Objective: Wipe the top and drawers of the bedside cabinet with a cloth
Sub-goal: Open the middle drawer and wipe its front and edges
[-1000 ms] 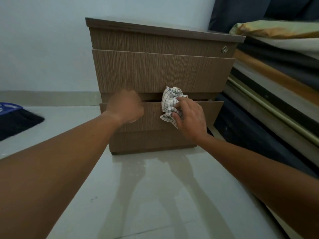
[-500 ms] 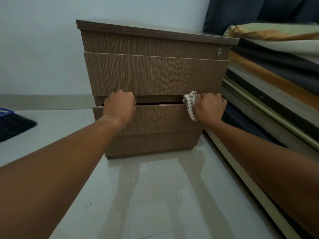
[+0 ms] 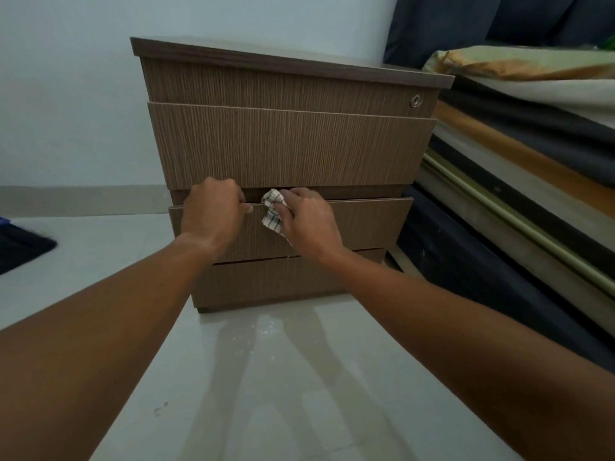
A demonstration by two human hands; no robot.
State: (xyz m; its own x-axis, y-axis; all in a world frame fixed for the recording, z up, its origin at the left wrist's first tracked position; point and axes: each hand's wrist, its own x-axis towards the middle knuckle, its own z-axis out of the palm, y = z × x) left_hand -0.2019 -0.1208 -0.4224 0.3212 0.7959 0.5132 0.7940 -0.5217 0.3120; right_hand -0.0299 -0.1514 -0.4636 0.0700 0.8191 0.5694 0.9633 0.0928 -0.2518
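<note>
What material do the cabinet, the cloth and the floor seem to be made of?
Cabinet: probably laminated board with a matte wood-grain finish, given its fine, uniform vertical streaks.
Cloth: thin woven fabric, white with dark checks; it crumples softly in the right hand.
Floor: pale glossy tile, apparently; it mirrors the arms.

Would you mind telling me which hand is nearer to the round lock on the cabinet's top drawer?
The right hand, though not close: it sits below and left of the lock, holding the checked cloth on the lower drawer's edge. The left hand grips that edge farther left.
</note>
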